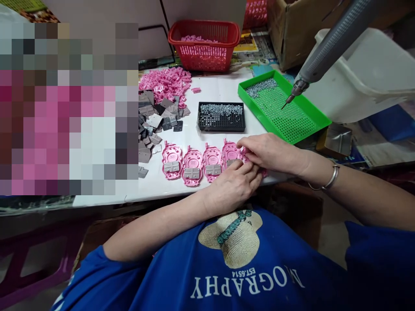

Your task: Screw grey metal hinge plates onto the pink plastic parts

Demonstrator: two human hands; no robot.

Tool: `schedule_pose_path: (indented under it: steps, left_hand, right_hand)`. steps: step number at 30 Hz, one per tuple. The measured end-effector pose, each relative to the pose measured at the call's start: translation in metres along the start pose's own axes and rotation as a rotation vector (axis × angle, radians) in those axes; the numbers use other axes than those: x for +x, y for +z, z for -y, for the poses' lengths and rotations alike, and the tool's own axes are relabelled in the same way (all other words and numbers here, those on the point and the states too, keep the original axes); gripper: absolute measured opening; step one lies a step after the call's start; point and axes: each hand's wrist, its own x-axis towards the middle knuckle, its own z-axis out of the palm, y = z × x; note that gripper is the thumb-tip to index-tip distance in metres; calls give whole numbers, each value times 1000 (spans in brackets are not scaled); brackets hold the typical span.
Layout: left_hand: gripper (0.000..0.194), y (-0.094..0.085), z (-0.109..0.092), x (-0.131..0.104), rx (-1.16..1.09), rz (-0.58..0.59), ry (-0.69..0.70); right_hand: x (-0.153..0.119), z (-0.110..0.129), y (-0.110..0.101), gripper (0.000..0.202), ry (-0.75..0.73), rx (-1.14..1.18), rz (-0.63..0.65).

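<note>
Several pink plastic shells (193, 160) lie in a row along the table's front edge, with grey plates (192, 173) across the lower part of the nearest ones. At the row's right end my left hand (234, 186) rests over the shells, its fingers bent together. My right hand (264, 151) meets it from the right, fingertips pinched at a pink shell there. What either hand holds is hidden by the fingers. Behind the row stands a black tray (221, 125) of small screws.
A green tray (300, 125) with screws lies at the right, under a hanging electric screwdriver (324, 56). Grey plates and pink parts (167, 84) are heaped at left. Behind stand a red basket (205, 54), a cardboard box (292, 34) and a white bin (366, 73).
</note>
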Motion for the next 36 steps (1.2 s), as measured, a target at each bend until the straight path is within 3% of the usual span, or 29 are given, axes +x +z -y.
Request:
schedule_pose_path:
  steps: [3,9,15,18,21,23,27,36]
  left_hand:
    - [40,0,-1,0,-6,1,-17]
    - [40,2,-1,-2,-49,-23,-12]
    - [42,0,-1,-2,-46,11,-23]
    - [46,0,-2,-3,-39,13,-37]
    - [45,-2,-2,-3,-30,31,-37]
    - [44,-3,-2,-3,-25,42,-36]
    - [44,-4,-2,-3,-21,50,-37]
    - [47,-4,-1,-4,-31,74,-32]
  right_hand:
    - [0,-1,2,11,-18,-40,0]
    - [2,-4,9,6,-236,-44,-89]
    - [2,-8,10,21,-236,49,-104]
    - [1,-15,9,26,-184,131,-242]
    - [1,-21,3,23,-30,312,-396]
    - [2,-24,-1,18,88,512,-416]
    - [11,-31,-4,13,181,727,-215]
    - [36,-46,-11,11,65,544,118]
